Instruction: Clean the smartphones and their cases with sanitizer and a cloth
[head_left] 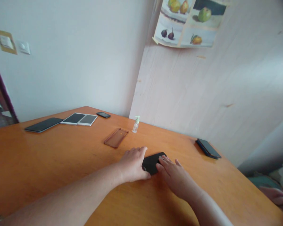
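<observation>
Head view shows the left hand (133,164) and right hand (173,175) lying flat, fingers pressed on a black phone (152,162) between them, neither closed around it; it is a dark matte slab, flat on the orange table (49,163), nearer its right edge.

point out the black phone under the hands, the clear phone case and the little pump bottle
black phone (151,163), head view, on the bare middle of its back between the two hands
clear phone case (116,137), head view, on its flat centre
pump bottle (135,126), head view, on its clear body below the pump
</observation>
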### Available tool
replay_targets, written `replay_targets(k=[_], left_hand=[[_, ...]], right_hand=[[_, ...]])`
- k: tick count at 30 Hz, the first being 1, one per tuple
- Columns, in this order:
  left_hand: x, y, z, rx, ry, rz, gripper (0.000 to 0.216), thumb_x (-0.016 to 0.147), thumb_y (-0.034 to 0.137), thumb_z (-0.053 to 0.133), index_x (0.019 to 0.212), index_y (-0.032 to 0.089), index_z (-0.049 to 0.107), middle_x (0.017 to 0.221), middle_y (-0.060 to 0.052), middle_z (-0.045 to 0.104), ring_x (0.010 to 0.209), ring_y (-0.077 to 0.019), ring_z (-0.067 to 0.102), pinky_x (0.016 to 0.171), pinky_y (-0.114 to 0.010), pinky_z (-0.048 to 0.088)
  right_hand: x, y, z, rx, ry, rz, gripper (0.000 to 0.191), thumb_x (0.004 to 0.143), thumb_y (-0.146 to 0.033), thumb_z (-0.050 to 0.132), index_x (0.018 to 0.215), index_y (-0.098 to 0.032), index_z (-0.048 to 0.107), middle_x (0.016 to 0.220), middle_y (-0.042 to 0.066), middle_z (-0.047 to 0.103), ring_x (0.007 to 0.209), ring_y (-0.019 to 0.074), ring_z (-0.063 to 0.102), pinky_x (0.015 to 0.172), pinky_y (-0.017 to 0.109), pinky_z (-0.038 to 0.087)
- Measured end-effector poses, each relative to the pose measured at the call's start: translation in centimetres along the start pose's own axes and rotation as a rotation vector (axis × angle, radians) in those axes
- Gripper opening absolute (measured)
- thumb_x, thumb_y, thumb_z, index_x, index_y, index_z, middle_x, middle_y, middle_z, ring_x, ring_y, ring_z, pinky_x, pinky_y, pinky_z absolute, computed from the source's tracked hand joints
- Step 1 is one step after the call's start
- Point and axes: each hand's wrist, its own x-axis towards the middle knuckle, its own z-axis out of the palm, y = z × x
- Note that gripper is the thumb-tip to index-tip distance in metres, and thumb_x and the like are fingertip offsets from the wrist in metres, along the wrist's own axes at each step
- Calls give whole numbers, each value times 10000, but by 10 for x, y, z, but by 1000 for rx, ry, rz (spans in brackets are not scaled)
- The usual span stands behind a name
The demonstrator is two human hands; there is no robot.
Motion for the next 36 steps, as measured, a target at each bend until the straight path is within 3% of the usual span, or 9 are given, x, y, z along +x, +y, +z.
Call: replay_targets(k=[3,9,16,23,30,36], left_hand=[[0,-2,2,2,12,9,891,574,502,737,1335,156,429,1222,-153,617,1112,-342,585,912,-416,481],[0,-5,4,3,42,45,714,701,444,645,1323,154,447,1197,-157,631,1100,-314,593,910,-394,475],[0,-1,-2,-20,-10,5,829,573,454,750,1298,172,464,1228,-141,619,1117,-323,585,922,-390,472],[0,-1,-2,-16,-7,18,704,664,469,682,1268,162,489,1188,-146,633,1100,-308,601,911,-380,474],[1,-2,-2,-13,-34,16,749,576,453,756,1231,182,514,1190,-127,626,1099,-318,589,903,-388,483],[0,-2,-1,-5,-20,15,656,680,473,688,1247,195,513,1188,-131,630,1118,-312,579,937,-389,460]], right_hand=[[-2,0,-2,-3,-10,17,517,1010,-398,276,1362,-103,512,1480,193,422,1419,307,306,1141,575,190],[-26,-34,-19,219,-120,-241,562,1006,-459,292,1479,-171,390,1528,117,356,1425,249,301,1179,438,215],[-11,-1,-12,16,-11,-22,515,1006,-392,304,1350,-98,550,1430,204,479,1368,330,393,1125,526,283],[-31,-35,-27,188,-118,-212,528,1006,-417,308,1427,-144,472,1477,143,432,1379,272,389,1153,443,277],[-16,-3,-17,-69,-13,-51,450,1004,-343,310,1217,-149,655,1354,180,567,1324,334,453,1100,529,318],[-30,-35,-29,162,-129,-199,518,1005,-404,312,1413,-140,489,1472,146,441,1378,270,390,1148,435,290]])
